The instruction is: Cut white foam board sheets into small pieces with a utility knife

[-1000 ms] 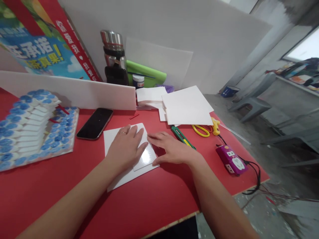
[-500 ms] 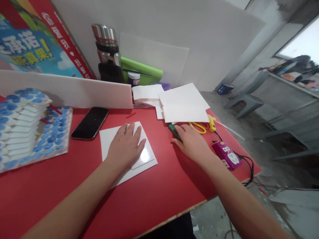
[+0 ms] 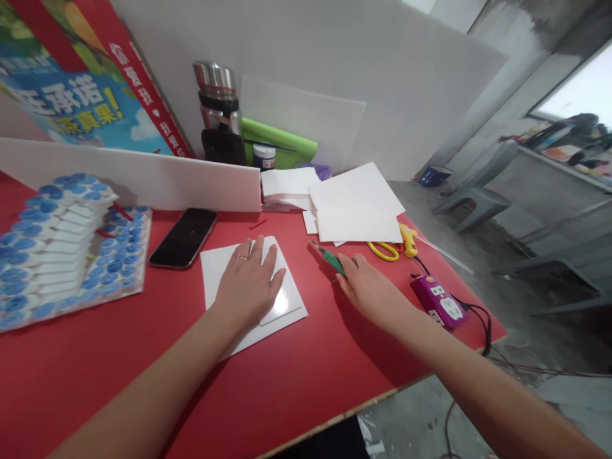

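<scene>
Red bench (image 3: 287, 395) runs under both hands; concrete floor (image 3: 415, 417) & grey chair (image 3: 488, 199) well off to R hand's right. L hand (image 3: 248, 280) flat, fingers a bit spread, pressing glossy white tile (image 3: 285, 301) atop white board (image 3: 214, 271). R hand (image 3: 366, 282) curled round green cutter (image 3: 331, 260), tip fwd-left of it. Hidden: cutter's rear in R hand's grip, tile partly under L hand. Past R hand, 1 yellow loop (image 3: 388, 259) pokes from under white sheets (image 3: 356, 207); rest unseen.
</scene>
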### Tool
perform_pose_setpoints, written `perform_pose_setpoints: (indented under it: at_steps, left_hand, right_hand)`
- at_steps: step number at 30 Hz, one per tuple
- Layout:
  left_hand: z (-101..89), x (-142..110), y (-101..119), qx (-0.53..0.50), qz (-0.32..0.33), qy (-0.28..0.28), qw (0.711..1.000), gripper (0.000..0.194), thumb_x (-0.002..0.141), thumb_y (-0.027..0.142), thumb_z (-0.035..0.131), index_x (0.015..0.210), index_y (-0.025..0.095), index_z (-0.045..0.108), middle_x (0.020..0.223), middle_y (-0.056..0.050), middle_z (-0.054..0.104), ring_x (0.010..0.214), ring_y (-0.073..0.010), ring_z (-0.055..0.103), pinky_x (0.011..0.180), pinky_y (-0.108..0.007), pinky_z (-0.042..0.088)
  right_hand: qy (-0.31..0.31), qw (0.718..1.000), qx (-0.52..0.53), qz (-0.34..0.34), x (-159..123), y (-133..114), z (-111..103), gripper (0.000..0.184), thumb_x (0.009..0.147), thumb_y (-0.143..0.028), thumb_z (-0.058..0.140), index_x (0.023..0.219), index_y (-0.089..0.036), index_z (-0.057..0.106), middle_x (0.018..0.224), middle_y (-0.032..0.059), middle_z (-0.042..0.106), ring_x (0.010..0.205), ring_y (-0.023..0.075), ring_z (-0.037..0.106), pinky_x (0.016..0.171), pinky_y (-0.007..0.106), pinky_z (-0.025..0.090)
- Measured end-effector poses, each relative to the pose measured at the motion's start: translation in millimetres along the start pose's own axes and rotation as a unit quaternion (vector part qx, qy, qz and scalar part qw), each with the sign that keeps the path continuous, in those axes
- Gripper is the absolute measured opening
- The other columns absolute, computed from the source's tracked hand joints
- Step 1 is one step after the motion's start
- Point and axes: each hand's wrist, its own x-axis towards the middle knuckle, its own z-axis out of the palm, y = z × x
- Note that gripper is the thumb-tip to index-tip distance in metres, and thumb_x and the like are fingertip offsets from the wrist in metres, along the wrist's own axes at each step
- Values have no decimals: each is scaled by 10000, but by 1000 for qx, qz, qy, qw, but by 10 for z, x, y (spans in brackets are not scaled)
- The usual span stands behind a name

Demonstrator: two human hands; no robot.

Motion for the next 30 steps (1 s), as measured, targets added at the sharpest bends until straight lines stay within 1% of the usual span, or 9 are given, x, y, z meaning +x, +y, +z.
perform_pose_setpoints:
  at_steps: [4, 8, 10, 12, 14, 17, 19, 26, 30]
  left_hand:
    - [28, -15, -10, -2, 3, 16, 1000, 613, 1061, 430, 348, 1520, 54, 501, 1620, -260, 423, 1497, -432, 382, 1227, -553, 260]
    - [41, -28, -20, 5, 5, 20, 1000, 614, 1063, 441, 350, 1521, 62, 504, 1614, -246, 441, 1490, -421, 398, 1225, -543, 270]
    - [40, -32, -20, 13, 5, 19, 1000, 608, 1064, 436, 349, 1518, 65, 511, 1605, -241, 454, 1479, -421, 415, 1216, -538, 291]
    - [36, -34, -17, 18, 5, 20, 1000, 605, 1065, 432, 349, 1515, 63, 515, 1597, -244, 463, 1473, -425, 423, 1210, -539, 304]
    - [33, -36, -17, 16, 5, 21, 1000, 609, 1065, 435, 349, 1515, 59, 516, 1594, -250, 464, 1470, -429, 426, 1209, -541, 304]
    - [37, -38, -19, 6, 7, 25, 1000, 622, 1065, 441, 339, 1515, 49, 513, 1595, -263, 457, 1469, -432, 428, 1213, -545, 289]
    - [44, -37, -21, 0, 7, 28, 1000, 632, 1065, 445, 328, 1516, 40, 505, 1595, -269, 456, 1471, -429, 425, 1214, -547, 283]
    - [39, -18, -39, 17, 5, 30, 999, 655, 1048, 472, 346, 1521, 41, 491, 1569, -234, 508, 1422, -415, 477, 1180, -528, 324]
    - [-23, 10, -59, 6, 12, 17, 1000, 642, 1049, 456, 364, 1503, 25, 504, 1545, -254, 522, 1375, -440, 500, 1132, -551, 369]
  right_hand:
    - [-23, 972, 232, -29, -11, -179, -209, 352, 1045, -329, 401, 1353, -211, 524, 1058, 113, 648, 904, 252, 620, 801, 402, 503]
    - [-165, 853, 494, 17, 176, -257, -322, 321, 953, -333, 579, 1245, -206, 539, 761, -18, 553, 672, 166, 536, 647, 317, 459]
    - [-166, 826, 538, 27, 260, -267, -332, 327, 915, -280, 617, 1225, -202, 544, 736, -34, 518, 659, 152, 508, 618, 295, 437]
    - [-143, 844, 516, 24, 310, -273, -322, 331, 920, -243, 593, 1245, -200, 547, 750, -26, 524, 640, 146, 488, 598, 292, 428]
    - [-130, 881, 455, 16, 335, -283, -303, 367, 942, -241, 551, 1307, -204, 538, 794, -3, 564, 619, 145, 487, 587, 300, 434]
    - [-106, 932, 348, -8, 372, -322, -270, 476, 980, -281, 485, 1454, -244, 479, 914, 48, 644, 656, 171, 552, 618, 325, 476]
    - [-91, 951, 295, -22, 412, -374, -255, 533, 1003, -303, 432, 1534, -266, 416, 993, 77, 683, 725, 200, 606, 671, 352, 508]
    - [-124, 972, 195, -37, 535, -625, -297, 675, 1021, -265, 395, 1669, -230, 210, 1296, 174, 683, 1021, 292, 669, 836, 419, 515]
    - [-127, 974, 186, -28, 556, -690, -306, 691, 1015, -251, 405, 1675, -203, 205, 1297, 190, 681, 996, 287, 670, 815, 405, 506]
